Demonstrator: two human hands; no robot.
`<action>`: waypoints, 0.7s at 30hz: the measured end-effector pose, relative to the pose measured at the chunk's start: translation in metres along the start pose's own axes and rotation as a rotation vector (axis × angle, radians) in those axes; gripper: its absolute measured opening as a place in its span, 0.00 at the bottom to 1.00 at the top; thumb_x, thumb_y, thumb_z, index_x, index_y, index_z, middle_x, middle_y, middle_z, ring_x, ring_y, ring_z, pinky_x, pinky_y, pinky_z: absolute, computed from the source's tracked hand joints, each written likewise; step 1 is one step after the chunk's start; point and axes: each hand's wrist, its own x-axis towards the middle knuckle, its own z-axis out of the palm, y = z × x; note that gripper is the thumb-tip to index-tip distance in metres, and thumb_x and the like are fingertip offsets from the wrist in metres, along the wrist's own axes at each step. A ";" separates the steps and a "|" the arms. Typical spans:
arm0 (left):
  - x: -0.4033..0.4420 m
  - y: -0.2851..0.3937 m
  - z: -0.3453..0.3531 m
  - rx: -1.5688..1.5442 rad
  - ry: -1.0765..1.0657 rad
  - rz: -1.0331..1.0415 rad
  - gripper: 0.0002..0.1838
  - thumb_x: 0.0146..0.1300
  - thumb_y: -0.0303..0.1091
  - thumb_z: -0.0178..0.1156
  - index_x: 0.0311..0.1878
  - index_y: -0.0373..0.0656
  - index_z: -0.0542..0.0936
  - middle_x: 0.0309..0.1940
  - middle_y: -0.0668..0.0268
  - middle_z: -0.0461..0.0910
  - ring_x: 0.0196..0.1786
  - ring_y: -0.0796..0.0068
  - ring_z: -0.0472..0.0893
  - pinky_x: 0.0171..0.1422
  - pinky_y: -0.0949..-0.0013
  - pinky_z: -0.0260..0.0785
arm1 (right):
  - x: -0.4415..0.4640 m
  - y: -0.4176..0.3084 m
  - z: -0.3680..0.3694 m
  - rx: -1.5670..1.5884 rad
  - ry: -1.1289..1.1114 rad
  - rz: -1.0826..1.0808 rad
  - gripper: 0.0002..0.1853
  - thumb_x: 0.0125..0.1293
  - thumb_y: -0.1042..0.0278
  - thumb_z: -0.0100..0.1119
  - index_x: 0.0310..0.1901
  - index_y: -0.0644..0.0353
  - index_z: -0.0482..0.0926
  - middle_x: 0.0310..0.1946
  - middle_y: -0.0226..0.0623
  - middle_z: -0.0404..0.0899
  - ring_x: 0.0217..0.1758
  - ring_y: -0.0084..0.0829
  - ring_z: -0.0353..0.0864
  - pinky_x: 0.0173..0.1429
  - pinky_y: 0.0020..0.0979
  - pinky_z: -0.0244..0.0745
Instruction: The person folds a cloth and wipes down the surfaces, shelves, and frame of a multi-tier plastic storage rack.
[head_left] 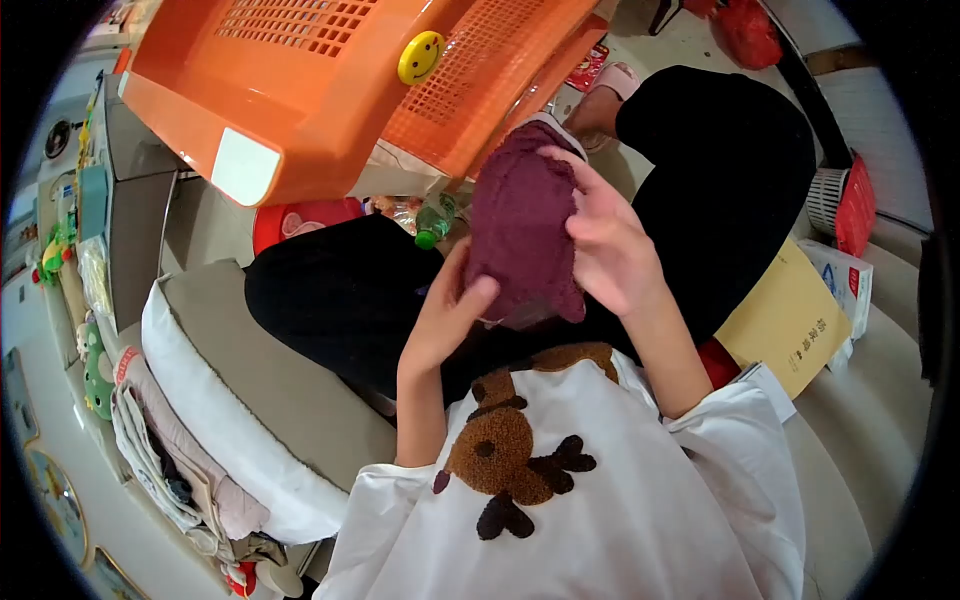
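Note:
A dark purple cloth item (522,225) is held up over my lap, in front of the orange basket. My left hand (447,312) grips its lower left edge, with the thumb on the front. On the right side, my right hand (612,240) holds the upper edge with its fingers, some of them curled against the fabric. A strip of white shows behind the cloth's top edge. Part of each hand's fingers is hidden by the cloth.
An orange plastic basket (290,120) with a yellow smiley badge (421,58) stands ahead. Below it lies a green-capped bottle (434,220). A grey-and-white cushion (270,390) is at left; a yellow paper bag (790,322) and a white box (838,285) are at right.

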 end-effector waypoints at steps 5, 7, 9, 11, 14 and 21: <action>0.004 0.008 0.004 0.129 0.184 0.088 0.34 0.52 0.19 0.59 0.61 0.38 0.56 0.52 0.58 0.69 0.53 0.73 0.71 0.54 0.73 0.64 | -0.008 -0.019 -0.004 -0.527 0.151 0.064 0.30 0.50 0.84 0.52 0.58 0.61 0.61 0.50 0.41 0.69 0.54 0.31 0.69 0.59 0.30 0.62; 0.000 0.023 0.007 0.117 0.209 0.059 0.34 0.50 0.17 0.60 0.60 0.39 0.57 0.50 0.57 0.71 0.51 0.73 0.72 0.51 0.75 0.67 | -0.008 -0.018 -0.014 -1.100 0.049 -0.180 0.26 0.51 0.81 0.52 0.55 0.61 0.65 0.51 0.40 0.69 0.53 0.30 0.69 0.58 0.28 0.63; -0.004 0.028 0.006 0.146 0.180 0.154 0.34 0.50 0.16 0.59 0.60 0.39 0.58 0.48 0.58 0.72 0.49 0.74 0.73 0.49 0.75 0.68 | -0.014 -0.021 -0.013 -1.244 0.011 -0.163 0.23 0.52 0.79 0.54 0.53 0.61 0.68 0.47 0.40 0.71 0.51 0.31 0.71 0.55 0.28 0.65; -0.007 0.027 -0.003 0.403 0.193 0.257 0.30 0.50 0.16 0.59 0.58 0.38 0.64 0.46 0.60 0.73 0.47 0.75 0.74 0.50 0.75 0.68 | -0.019 -0.024 -0.002 -1.299 -0.013 -0.068 0.25 0.52 0.74 0.57 0.54 0.59 0.67 0.42 0.43 0.69 0.48 0.36 0.71 0.53 0.30 0.66; -0.012 0.041 -0.005 0.656 0.236 0.165 0.23 0.47 0.18 0.62 0.50 0.36 0.73 0.43 0.63 0.74 0.44 0.76 0.74 0.48 0.75 0.67 | -0.028 -0.023 0.016 -1.492 -0.086 0.053 0.33 0.48 0.68 0.64 0.57 0.59 0.62 0.44 0.47 0.62 0.49 0.45 0.67 0.53 0.34 0.64; -0.022 0.051 -0.019 1.155 0.454 0.208 0.12 0.38 0.20 0.65 0.31 0.39 0.80 0.32 0.62 0.72 0.41 0.66 0.73 0.47 0.72 0.64 | -0.026 -0.017 0.000 -1.981 -0.127 -0.103 0.15 0.41 0.68 0.67 0.32 0.61 0.74 0.36 0.41 0.64 0.45 0.40 0.64 0.51 0.37 0.58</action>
